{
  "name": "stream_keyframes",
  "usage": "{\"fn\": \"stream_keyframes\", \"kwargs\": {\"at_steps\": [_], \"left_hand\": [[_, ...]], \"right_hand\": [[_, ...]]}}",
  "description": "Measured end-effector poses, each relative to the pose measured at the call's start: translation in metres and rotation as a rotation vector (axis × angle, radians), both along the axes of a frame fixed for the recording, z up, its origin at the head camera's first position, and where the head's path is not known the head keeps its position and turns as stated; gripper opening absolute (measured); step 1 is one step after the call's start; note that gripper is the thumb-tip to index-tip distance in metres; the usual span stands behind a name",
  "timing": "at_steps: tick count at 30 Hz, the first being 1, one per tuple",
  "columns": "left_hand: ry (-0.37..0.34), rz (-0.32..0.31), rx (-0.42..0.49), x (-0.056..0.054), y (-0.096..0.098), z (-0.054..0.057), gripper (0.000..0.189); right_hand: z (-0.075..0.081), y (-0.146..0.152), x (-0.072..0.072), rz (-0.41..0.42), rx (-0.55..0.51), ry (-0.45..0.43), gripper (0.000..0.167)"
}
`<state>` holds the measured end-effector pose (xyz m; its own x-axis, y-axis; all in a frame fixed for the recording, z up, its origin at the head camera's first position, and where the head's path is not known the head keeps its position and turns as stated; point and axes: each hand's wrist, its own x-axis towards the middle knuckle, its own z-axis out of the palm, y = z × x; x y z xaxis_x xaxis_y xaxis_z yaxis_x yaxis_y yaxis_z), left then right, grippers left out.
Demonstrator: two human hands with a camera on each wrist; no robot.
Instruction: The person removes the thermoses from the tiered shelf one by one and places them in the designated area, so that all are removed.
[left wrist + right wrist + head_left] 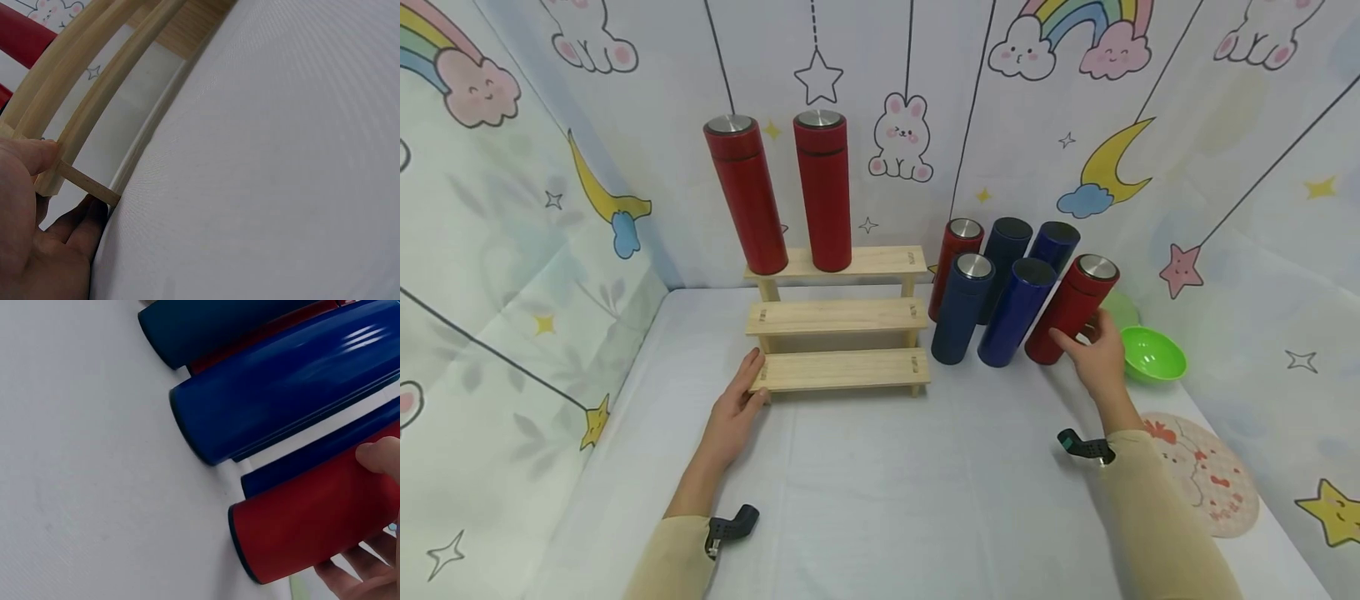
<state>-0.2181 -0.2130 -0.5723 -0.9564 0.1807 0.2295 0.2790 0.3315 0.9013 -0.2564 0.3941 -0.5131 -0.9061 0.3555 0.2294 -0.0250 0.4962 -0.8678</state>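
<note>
My right hand (1097, 356) holds a red thermos (1072, 310) low on its side. In the right wrist view the thumb lies on one side of that red thermos (312, 519), with the fingers around the other. Its base is at or close to the table; contact cannot be told. My left hand (735, 414) grips the left end of a three-step wooden rack (842, 369). The left wrist view shows the thumb against a board of the rack (94, 119) and the fingers by its leg. Two red thermoses (747, 196) (824, 192) stand on the top step.
Left of the held thermos stand a dark blue thermos (962, 312), a bright blue one (1015, 315) and several others, including a red one (957, 258) behind. A green bowl (1153, 354) sits right of my right hand. A round pink mat (1213, 479) lies by the right sleeve.
</note>
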Motion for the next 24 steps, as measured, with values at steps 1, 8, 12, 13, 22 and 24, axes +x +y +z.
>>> {"fn": "stream_keyframes", "kwargs": {"at_steps": [1, 8, 12, 13, 22, 24], "left_hand": [[0.001, -0.001, 0.0, 0.0, 0.0, 0.0, 0.06], [-0.005, -0.002, 0.005, 0.001, 0.0, 0.001, 0.06], [-0.008, 0.0, 0.003, 0.001, 0.0, 0.001, 0.059], [-0.009, 0.001, 0.002, 0.001, 0.0, 0.001, 0.059], [-0.013, 0.003, -0.002, 0.0, 0.001, 0.0, 0.059], [-0.008, 0.003, 0.007, 0.0, 0.0, 0.0, 0.059]], "right_hand": [[0.0, 0.0, 0.0, -0.001, -0.002, 0.002, 0.077], [0.0, -0.002, 0.002, 0.01, -0.02, 0.018, 0.077], [0.004, 0.0, 0.001, 0.011, -0.054, 0.012, 0.081], [0.007, 0.001, 0.0, 0.01, -0.072, 0.018, 0.082], [0.057, -0.003, 0.003, -0.001, -0.183, 0.167, 0.081], [0.072, -0.003, 0.002, -0.012, -0.162, 0.197, 0.077]]}}
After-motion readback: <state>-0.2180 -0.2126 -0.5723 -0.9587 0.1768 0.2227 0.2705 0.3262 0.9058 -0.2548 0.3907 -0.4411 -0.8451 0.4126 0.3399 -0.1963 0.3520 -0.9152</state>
